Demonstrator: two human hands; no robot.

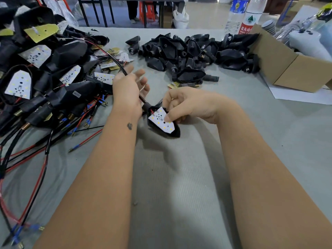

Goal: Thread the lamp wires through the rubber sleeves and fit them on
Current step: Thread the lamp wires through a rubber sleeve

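Left hand (129,90) grips wire (118,66); right hand (186,105) fingers pinch lamp board (162,121) in rubber sleeve (172,133). Bare grey surface (179,186) below.

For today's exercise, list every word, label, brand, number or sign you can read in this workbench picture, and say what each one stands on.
"农夫山": red label of the clear bottle at the table's far edge; the smaller print beneath it is blurred.
Blue label on the neighbouring bottle: print too blurred to read.
Small white sticker on a black lamp housing in the left pile: too small to read.
LED board under the right hand: dots only, no readable text.
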